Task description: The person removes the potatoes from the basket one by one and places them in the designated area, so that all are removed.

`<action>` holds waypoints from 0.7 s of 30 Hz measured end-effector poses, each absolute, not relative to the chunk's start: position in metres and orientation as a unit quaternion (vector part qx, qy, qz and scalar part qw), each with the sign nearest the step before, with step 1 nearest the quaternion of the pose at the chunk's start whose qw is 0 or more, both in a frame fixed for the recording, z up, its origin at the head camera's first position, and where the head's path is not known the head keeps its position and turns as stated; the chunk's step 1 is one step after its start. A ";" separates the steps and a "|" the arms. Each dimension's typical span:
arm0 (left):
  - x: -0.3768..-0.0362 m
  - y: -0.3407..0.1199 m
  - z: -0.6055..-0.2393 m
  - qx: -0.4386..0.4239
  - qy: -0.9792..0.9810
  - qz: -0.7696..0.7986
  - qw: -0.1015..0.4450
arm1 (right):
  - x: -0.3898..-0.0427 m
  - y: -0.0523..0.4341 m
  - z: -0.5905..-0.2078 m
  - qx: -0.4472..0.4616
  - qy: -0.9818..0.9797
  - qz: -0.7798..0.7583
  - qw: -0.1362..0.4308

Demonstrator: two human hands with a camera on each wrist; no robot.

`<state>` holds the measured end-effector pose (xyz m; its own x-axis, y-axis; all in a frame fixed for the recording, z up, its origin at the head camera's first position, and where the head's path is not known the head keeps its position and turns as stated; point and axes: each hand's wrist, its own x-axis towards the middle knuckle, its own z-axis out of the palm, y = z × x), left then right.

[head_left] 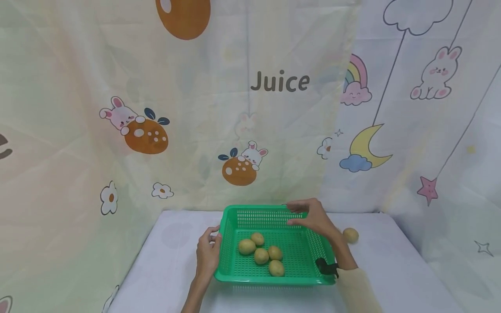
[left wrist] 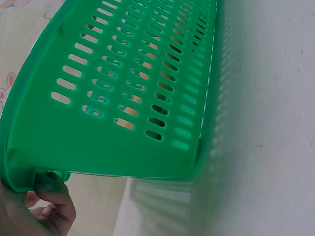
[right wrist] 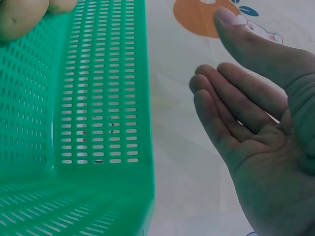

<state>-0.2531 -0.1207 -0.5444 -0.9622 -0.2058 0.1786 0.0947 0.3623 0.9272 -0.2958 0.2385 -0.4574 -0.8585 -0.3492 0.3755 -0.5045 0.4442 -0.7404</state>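
While the green basket [head_left: 287,278] sits on the white table [head_left: 391,278] in front of the cartoon-printed curtain [head_left: 117,87], the person's left hand [head_left: 207,252] is at its left rim, and the left wrist view shows the fingers [left wrist: 51,196] curled under and round that rim, so the hand grips the basket there. The right hand [head_left: 313,217] hovers at the far right corner with its fingers [right wrist: 224,118] straight and loosely spread, palm toward the wall; in the right wrist view there is a clear gap between it and the basket, so it holds nothing. Five potatoes [head_left: 261,254] lie loose in a cluster on the basket floor, nearer its front left, and one more potato [head_left: 350,235] rests on the table just beyond the right side. As a judgement, the basket looks like thin slotted plastic: light in itself, fairly stiff at the thick rolled rim but likely to flex along the perforated walls. The potatoes would add weight and, being round and loose, would probably roll toward whichever side dips. The rim looks like the sound place to take hold, on two opposite sides, since a one-sided lift from the left would likely tip the load to the right.
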 end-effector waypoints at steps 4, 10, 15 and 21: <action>-0.253 -0.121 -0.545 0.035 -0.815 -0.564 0.130 | -0.300 0.234 -0.458 0.263 -0.850 0.452 0.058; -0.253 -0.121 -0.544 0.038 -0.815 -0.564 0.127 | -0.308 0.229 -0.462 0.277 -0.856 0.436 0.032; -0.254 -0.121 -0.546 0.040 -0.814 -0.566 0.126 | -0.312 0.227 -0.467 0.284 -0.865 0.414 0.015; -0.254 -0.121 -0.547 0.044 -0.814 -0.565 0.128 | -0.315 0.223 -0.470 0.299 -0.863 0.406 0.006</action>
<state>-0.2539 -0.1209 -0.5466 -0.9636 -0.2153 0.1587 0.0735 0.3575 0.9310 -0.3151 0.2234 -0.4703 -0.8214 -0.5114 0.2525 -0.5204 0.4910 -0.6986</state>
